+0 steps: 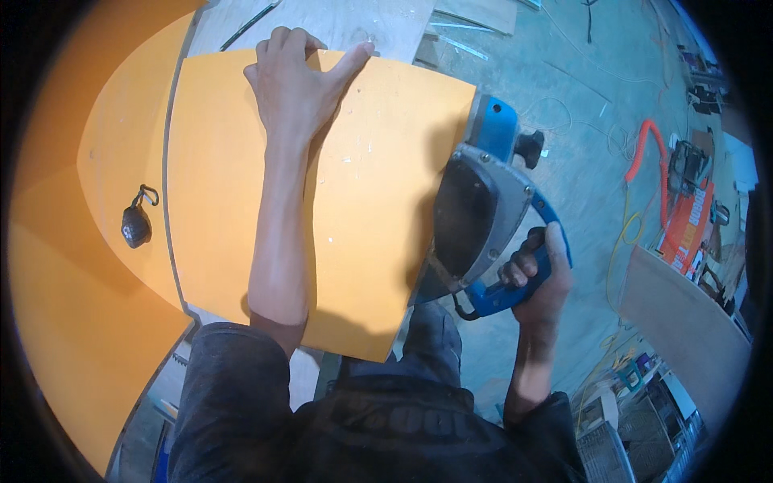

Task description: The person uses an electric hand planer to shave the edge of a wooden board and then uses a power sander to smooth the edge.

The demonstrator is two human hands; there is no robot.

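A flat yellow-orange board (pixel 213 161) lies in front of me, its right edge slightly curved. My left hand (pixel 299 88) reaches across it and grips the far edge, fingers hooked over and thumb spread to the right. In my right hand (pixel 541 274) is the rear handle of a blue and grey electric hand planer (pixel 501 193), my fingers wrapped round it. The planer sits against the board's right edge, with its black front knob (pixel 529 150) pointing right. Its sole is hidden from me.
On a larger yellow panel (pixel 113 121) at the left lies a small dark pouch (pixel 136 225) with a carabiner. Beyond the board, a dark stick (pixel 248 26) rests on a pale surface. At the right are an orange coiled hose (pixel 638 149), floor cables, a grey panel (pixel 684 322) and tools.
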